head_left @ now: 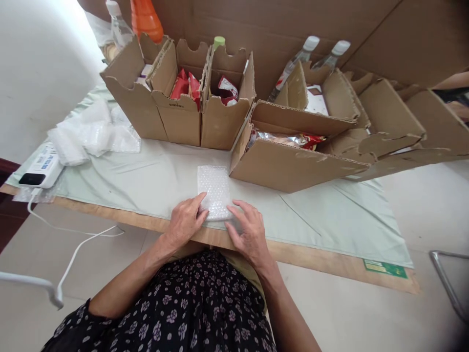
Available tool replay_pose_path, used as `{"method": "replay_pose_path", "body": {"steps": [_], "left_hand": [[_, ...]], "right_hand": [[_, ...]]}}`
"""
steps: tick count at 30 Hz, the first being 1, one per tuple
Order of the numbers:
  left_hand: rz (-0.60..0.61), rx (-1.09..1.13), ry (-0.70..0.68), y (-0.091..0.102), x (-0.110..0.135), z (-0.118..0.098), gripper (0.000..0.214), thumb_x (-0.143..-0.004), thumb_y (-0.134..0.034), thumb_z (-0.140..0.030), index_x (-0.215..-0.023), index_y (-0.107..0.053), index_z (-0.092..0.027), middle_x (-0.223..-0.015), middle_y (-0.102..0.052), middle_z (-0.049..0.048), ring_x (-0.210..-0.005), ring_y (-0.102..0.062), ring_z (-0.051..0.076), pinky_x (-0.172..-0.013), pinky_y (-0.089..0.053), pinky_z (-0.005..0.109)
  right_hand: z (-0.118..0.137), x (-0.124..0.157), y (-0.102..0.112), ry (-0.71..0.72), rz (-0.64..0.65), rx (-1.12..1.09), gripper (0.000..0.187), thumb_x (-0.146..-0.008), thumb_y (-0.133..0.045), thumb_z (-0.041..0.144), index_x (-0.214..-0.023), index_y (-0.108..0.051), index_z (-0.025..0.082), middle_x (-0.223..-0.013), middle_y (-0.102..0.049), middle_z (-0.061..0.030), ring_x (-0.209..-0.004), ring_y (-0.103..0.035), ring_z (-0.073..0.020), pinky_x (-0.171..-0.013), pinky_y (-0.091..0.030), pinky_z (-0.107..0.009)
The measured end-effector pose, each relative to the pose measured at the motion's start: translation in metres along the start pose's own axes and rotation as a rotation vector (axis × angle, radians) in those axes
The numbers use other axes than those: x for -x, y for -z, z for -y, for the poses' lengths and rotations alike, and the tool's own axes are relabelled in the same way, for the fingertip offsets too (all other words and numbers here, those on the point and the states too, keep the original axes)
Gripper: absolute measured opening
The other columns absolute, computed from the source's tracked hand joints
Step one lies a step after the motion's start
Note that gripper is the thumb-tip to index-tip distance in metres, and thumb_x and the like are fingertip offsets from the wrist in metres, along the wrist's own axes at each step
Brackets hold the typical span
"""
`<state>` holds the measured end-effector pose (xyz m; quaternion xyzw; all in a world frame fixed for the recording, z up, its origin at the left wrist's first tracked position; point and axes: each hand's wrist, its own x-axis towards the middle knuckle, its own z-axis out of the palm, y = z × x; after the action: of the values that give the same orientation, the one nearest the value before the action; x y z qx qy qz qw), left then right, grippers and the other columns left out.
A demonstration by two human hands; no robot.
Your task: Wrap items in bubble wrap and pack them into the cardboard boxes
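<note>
A flat bubble wrap bag (214,190) lies on the pale green cloth close to the table's front edge, in front of the boxes. At its lower left corner is my left hand (185,219), its thumb and forefinger apart and touching the bag's edge. My right hand (248,229) rests at the lower right side, fingers spread, with fingertips at or just beside the bag's edge. Neither hand grips the bag. Whether anything lies inside the bag I cannot tell.
Several cut cardboard boxes (222,124) with red packets stand behind the bag. More bubble wrap bags (95,129) are piled at the left, next to a white power bank (43,166) with a cable. Clear bottles (298,61) and an orange bottle (145,22) stand at the back.
</note>
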<state>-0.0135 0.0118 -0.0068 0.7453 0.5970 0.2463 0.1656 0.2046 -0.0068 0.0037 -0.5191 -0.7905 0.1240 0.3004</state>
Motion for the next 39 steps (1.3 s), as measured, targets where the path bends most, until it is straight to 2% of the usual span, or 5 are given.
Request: {"method": "replay_pose_path", "body": {"steps": [7,15,22,27,39], "left_hand": [[-0.149,-0.038,-0.216,0.015,0.021,-0.004,0.043,-0.096,-0.069,-0.037,-0.135,-0.063,-0.019,-0.139,-0.065,0.0179,-0.127,-0.062,0.033,-0.107,-0.052,0.049],[-0.118,0.143,-0.168,0.019,0.023,-0.005,0.021,-0.1,-0.057,-0.021,-0.113,-0.074,-0.018,-0.098,-0.081,0.0076,-0.087,-0.073,0.021,-0.084,-0.059,0.037],[-0.089,0.115,0.005,0.01,0.0,0.003,0.025,-0.096,-0.058,-0.022,-0.115,-0.074,-0.018,-0.095,-0.08,0.0054,-0.074,-0.072,0.017,-0.079,-0.061,0.032],[-0.09,0.059,0.014,0.009,-0.003,0.003,0.027,-0.097,-0.059,-0.023,-0.119,-0.072,-0.018,-0.099,-0.076,0.0082,-0.086,-0.072,0.022,-0.087,-0.06,0.036],[-0.073,0.142,-0.213,0.022,0.01,-0.002,0.026,-0.101,-0.056,-0.023,-0.122,-0.071,-0.018,-0.099,-0.078,0.008,-0.091,-0.07,0.022,-0.089,-0.055,0.039]], "right_hand": [[-0.01,-0.009,-0.006,0.169,0.163,0.083,0.03,-0.1,-0.053,0.014,-0.118,-0.075,0.022,-0.142,-0.069,-0.0121,-0.144,-0.054,-0.0327,-0.1,-0.052,-0.049],[-0.005,-0.015,-0.006,-0.011,0.11,-0.159,0.029,-0.105,-0.05,0.028,-0.113,-0.077,0.023,-0.103,-0.082,-0.0076,-0.095,-0.075,-0.0227,-0.089,-0.056,-0.04],[0.001,-0.007,-0.004,-0.056,-0.131,-0.047,0.032,-0.103,-0.055,0.035,-0.13,-0.069,0.024,-0.133,-0.071,-0.0128,-0.122,-0.067,-0.0272,-0.102,-0.053,-0.046],[-0.001,-0.008,-0.011,0.141,0.074,0.063,0.031,-0.1,-0.058,0.02,-0.129,-0.071,0.024,-0.136,-0.072,-0.0103,-0.135,-0.06,-0.0297,-0.103,-0.05,-0.047],[0.003,-0.007,-0.002,-0.01,-0.006,-0.114,0.029,-0.106,-0.05,0.029,-0.126,-0.071,0.021,-0.118,-0.078,-0.0096,-0.109,-0.071,-0.0241,-0.096,-0.052,-0.041]]}}
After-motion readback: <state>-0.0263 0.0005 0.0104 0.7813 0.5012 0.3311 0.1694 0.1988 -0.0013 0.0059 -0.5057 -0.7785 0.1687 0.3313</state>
